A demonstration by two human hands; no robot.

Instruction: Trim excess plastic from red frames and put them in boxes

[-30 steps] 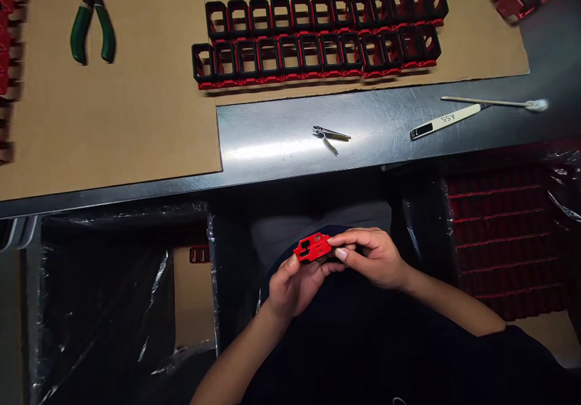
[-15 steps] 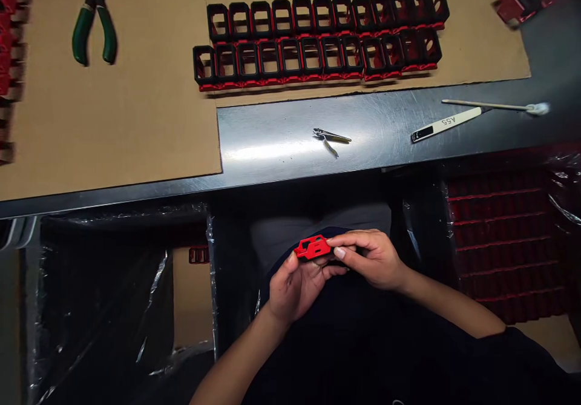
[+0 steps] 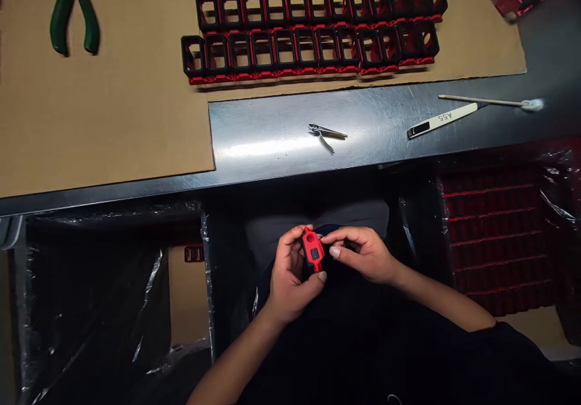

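Observation:
My left hand [image 3: 293, 284] grips a small red and black plastic frame [image 3: 313, 246] between its thumb and fingers, over my lap. The frame's red side faces up, with a round hole and a dark rectangular opening. On its right side, my right hand [image 3: 363, 253] has its index fingertip at the frame's edge. The right thumb and index finger are drawn together in a pinch; whatever may be between them cannot be made out. Nail clippers [image 3: 325, 135] lie on the metal table edge beyond the hands.
Two rows of red and black frames [image 3: 272, 57] stand on cardboard [image 3: 113, 120]. Green-handled pliers [image 3: 75, 17] lie left; a white tool marked A55 [image 3: 442, 120] and a cotton-tipped stick [image 3: 481, 100] lie right. Plastic-lined boxes flank my lap, the right one holding red parts [image 3: 499, 229].
My left hand has turned the red and black frame from lying sideways to pointing up and down, showing a different side. The right hand stays close beside it. The view has shifted slightly.

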